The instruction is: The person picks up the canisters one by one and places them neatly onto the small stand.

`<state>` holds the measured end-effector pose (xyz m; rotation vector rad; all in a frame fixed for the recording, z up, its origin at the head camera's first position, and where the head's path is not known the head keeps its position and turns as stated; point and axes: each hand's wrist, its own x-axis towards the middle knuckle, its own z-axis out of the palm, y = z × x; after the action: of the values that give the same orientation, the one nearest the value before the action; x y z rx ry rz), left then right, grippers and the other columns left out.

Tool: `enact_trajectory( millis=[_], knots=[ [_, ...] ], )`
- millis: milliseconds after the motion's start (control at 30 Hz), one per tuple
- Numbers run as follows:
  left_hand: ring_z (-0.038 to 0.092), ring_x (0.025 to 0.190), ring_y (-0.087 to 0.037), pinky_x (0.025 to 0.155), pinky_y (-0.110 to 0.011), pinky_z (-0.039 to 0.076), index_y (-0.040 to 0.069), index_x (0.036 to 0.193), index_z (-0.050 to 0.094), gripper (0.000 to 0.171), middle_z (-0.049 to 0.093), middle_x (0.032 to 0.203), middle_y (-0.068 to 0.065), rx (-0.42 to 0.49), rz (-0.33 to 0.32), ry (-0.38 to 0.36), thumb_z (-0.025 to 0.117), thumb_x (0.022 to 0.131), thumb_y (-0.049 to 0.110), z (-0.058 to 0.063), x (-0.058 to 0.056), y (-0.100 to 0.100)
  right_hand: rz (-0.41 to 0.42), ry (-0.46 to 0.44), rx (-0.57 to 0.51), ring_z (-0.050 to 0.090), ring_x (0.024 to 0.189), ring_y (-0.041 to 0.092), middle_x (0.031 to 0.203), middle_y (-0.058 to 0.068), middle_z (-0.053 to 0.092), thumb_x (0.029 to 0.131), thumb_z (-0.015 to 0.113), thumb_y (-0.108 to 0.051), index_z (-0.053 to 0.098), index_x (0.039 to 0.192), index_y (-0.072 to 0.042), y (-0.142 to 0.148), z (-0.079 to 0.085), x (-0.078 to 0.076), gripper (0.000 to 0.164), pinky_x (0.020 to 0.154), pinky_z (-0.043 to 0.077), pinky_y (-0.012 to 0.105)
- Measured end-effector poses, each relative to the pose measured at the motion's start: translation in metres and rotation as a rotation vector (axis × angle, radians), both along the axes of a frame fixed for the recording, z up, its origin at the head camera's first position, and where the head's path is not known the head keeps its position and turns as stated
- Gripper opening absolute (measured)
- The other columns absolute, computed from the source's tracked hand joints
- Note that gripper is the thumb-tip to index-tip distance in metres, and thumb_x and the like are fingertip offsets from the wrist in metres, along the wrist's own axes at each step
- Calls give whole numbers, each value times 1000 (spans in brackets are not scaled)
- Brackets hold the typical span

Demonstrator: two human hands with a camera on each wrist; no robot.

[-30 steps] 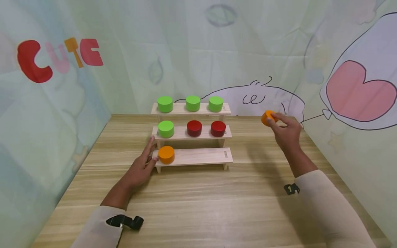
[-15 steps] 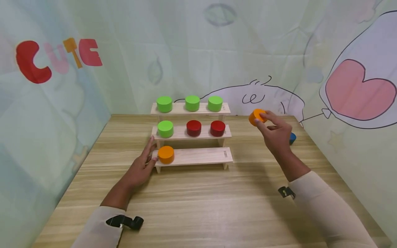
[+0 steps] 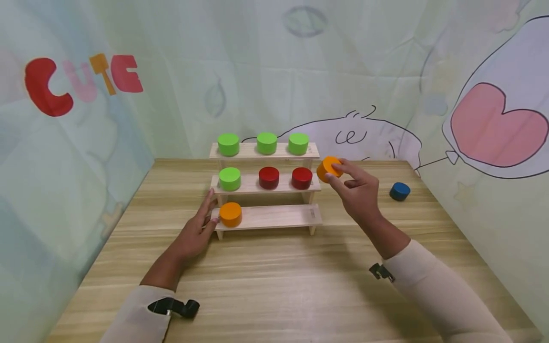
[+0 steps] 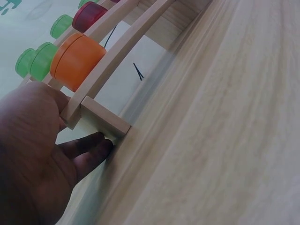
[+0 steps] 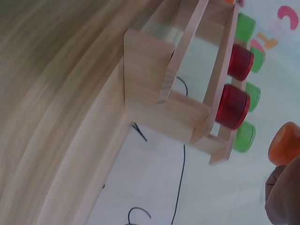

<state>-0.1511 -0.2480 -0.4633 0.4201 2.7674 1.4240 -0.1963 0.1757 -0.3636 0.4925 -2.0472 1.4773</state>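
In the head view my right hand [image 3: 358,193] pinches an orange round block [image 3: 329,169] between thumb and fingers, raised just right of the middle shelf. The wooden three-step rack [image 3: 279,216] stands on the table; my left hand [image 3: 195,233] holds its left end, the fingers against the leg in the left wrist view. Another orange block [image 3: 230,214] sits at the left of the lowest shelf. On the middle shelf are a green block [image 3: 229,178] and two red blocks [image 3: 269,177]. Three green blocks [image 3: 267,143] line the top shelf.
A blue round block [image 3: 400,191] lies on the wooden table [image 3: 274,295], right of my right hand. Printed cloth [image 3: 364,47] walls rise at the back and both sides of the table.
My right hand has moved left towards the rack with the orange block in its fingers. The blue block has come into sight behind it. My left hand stays put.
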Motion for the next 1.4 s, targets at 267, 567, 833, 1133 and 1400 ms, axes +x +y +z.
enact_trajectory(
  millis=[267,567,833,1133,1400],
  knots=[
    [50,151,-54,123,-69,41,46,174,-13,81,22,180,-25,-2,6,-7,41,119,18,-1,1,0,81,-32,-22,62,71,-11,144,20,73,97,83,-5,80,128,-2,-22,-3,10,32,49,39,11],
    [50,150,-54,122,-69,41,45,174,-14,82,22,180,-27,-4,1,-2,40,119,17,-3,0,-1,157,-123,-43,47,50,1,148,18,71,95,85,-6,80,128,-3,-51,-10,24,34,52,46,11],
    [50,151,-54,122,-69,42,42,175,-12,81,23,180,-27,0,-12,17,41,119,17,-2,0,-1,216,-213,-54,79,118,37,146,15,73,94,87,-8,81,128,-2,-75,-19,30,35,76,64,18],
    [49,151,-54,123,-69,41,40,175,-13,80,23,180,-27,-5,-17,20,40,119,17,-1,-2,-1,201,-261,1,70,133,28,144,11,75,92,90,-16,82,129,-10,-95,-32,33,39,74,59,18],
    [49,151,-54,123,-69,41,38,176,-12,80,22,180,-27,-9,-18,23,40,119,17,-3,-1,-1,165,-368,43,71,134,26,142,6,76,90,92,-16,83,127,-12,-105,-40,29,39,79,62,21]
  ],
)
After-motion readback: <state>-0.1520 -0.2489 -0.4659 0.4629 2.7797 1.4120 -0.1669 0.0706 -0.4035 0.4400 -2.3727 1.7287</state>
